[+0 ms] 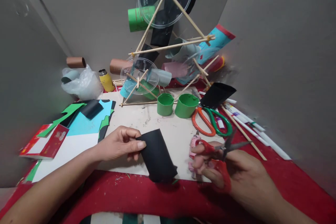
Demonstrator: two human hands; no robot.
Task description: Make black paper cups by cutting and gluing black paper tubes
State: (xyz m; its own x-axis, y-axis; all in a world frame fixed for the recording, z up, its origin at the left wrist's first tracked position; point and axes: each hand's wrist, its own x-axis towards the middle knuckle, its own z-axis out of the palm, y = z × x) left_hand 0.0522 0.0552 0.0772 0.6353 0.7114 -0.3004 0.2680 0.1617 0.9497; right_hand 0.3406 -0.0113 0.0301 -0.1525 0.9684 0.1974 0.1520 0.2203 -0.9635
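The black paper roll [157, 155] was matt, flattened and slightly creased. It lay tilted from 11 to 5 o'clock at the near edge of the white board [168, 126], low in the middle of the view. The left hand [119, 143] gripped its upper end, fingers [140, 144] pinched narrow on it. At 3 o'clock from the roll, the right hand [236, 171] had its fingers through the red-handled scissors [222, 150], whose blades were parted.

The surface [275, 178] was red, and plain grey walls [275, 42] closed in on three sides. At 12 o'clock rose a stick frame [168, 42] hung with clear lids and paper rolls.

There were two pairs of scissors, counting the orange-and-green pair [211, 122]. Also in view were two green rolls [165, 104], two brown tubes [76, 62] and one yellow bottle [106, 80].
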